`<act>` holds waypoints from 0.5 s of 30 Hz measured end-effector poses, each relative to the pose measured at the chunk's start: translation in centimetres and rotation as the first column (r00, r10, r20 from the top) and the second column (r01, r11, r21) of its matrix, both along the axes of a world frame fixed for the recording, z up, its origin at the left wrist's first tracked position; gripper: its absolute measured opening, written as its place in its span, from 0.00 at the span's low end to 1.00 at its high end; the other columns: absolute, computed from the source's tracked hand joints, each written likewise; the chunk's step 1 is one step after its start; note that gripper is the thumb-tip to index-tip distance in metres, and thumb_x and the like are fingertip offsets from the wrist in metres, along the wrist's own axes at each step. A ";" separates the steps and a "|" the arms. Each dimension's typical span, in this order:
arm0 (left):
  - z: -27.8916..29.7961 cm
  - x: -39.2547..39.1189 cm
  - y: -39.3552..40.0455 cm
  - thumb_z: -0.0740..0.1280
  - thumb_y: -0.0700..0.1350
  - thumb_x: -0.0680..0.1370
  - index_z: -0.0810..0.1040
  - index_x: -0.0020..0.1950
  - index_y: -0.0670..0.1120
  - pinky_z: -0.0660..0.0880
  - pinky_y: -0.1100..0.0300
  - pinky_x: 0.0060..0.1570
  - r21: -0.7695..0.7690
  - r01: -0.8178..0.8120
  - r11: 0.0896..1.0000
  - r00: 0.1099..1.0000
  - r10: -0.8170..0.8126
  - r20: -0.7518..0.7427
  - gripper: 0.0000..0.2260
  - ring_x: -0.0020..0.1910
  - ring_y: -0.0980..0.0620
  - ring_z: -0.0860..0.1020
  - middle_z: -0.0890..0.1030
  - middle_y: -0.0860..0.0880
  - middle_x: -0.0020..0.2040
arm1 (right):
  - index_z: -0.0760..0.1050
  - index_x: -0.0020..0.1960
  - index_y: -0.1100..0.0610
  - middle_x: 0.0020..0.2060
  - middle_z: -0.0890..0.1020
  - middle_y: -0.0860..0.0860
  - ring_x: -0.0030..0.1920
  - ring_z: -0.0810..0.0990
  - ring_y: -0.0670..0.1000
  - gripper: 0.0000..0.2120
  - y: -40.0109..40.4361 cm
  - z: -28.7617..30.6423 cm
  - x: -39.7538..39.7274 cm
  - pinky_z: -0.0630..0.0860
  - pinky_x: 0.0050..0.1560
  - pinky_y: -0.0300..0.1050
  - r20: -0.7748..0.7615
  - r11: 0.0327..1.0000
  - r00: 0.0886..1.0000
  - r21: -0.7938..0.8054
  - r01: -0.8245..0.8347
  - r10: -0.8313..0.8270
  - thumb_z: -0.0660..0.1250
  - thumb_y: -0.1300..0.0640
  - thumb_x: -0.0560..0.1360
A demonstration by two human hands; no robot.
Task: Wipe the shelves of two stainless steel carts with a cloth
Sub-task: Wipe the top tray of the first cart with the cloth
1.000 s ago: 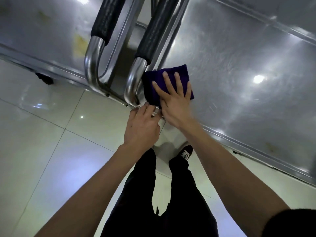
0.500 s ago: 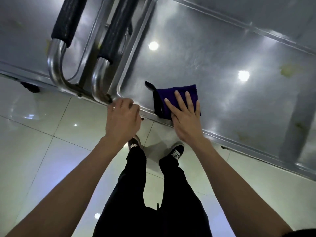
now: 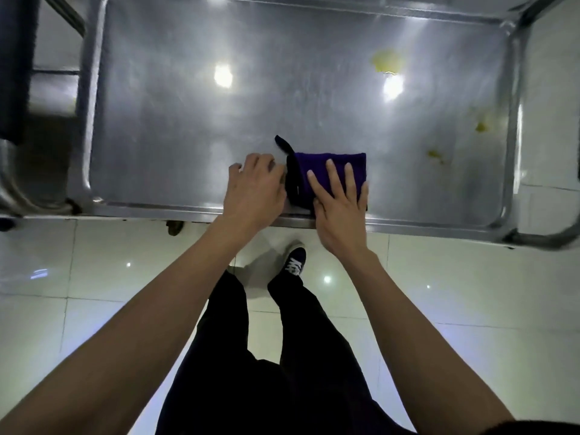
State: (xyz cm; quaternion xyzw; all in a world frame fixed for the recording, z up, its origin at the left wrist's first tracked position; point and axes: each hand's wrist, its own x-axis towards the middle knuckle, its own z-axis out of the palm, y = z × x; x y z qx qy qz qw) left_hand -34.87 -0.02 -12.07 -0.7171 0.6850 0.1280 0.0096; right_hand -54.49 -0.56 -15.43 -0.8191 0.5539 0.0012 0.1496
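Right hand (image 3: 340,211) presses flat, fingers straight, on the cloth (image 3: 326,177) near the shelf's (image 3: 188,127) front edge; left hand (image 3: 254,193), fingers curled, sits just beside; its grip: cannot tell; yellow stains (image 3: 387,59) farther back.

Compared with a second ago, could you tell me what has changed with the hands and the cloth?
The left hand let go of the cart's rim and moved onto the shelf beside the cloth. The right hand stays flat on the cloth.

Right hand (image 3: 340,211) flat on purple cloth (image 3: 332,164), steel shelf (image 3: 188,127)
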 end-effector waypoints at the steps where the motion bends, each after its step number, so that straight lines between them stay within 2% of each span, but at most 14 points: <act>1: 0.0 -0.9 -0.5 0.61 0.50 0.79 0.77 0.60 0.48 0.68 0.45 0.59 0.006 0.015 1.000 1.000 -0.015 0.000 0.13 0.64 0.45 0.70 0.76 0.48 0.62 | 0.54 0.80 0.42 0.81 0.51 0.49 0.81 0.43 0.57 0.26 -0.2 0.0 -0.8 0.42 0.78 0.65 0.000 1.000 1.000 -0.004 0.013 -0.013 0.53 0.50 0.83; 7: 0.1 -3.4 -2.8 0.60 0.50 0.79 0.76 0.61 0.47 0.70 0.45 0.60 0.037 0.000 0.999 1.000 0.000 -0.010 0.14 0.64 0.46 0.70 0.75 0.49 0.63 | 0.52 0.81 0.46 0.81 0.52 0.53 0.81 0.44 0.60 0.26 -1.6 -0.2 -2.3 0.44 0.77 0.67 -0.032 0.999 0.999 -0.048 -0.023 0.021 0.52 0.49 0.84; 15: 0.6 -2.3 -6.6 0.60 0.50 0.82 0.77 0.61 0.47 0.70 0.43 0.60 -0.015 -0.035 0.999 0.999 0.035 -0.031 0.13 0.65 0.45 0.71 0.76 0.48 0.64 | 0.48 0.82 0.47 0.82 0.49 0.53 0.80 0.41 0.60 0.27 -6.5 -0.3 -1.3 0.40 0.77 0.65 -0.029 1.000 0.999 -0.018 0.016 -0.016 0.51 0.49 0.84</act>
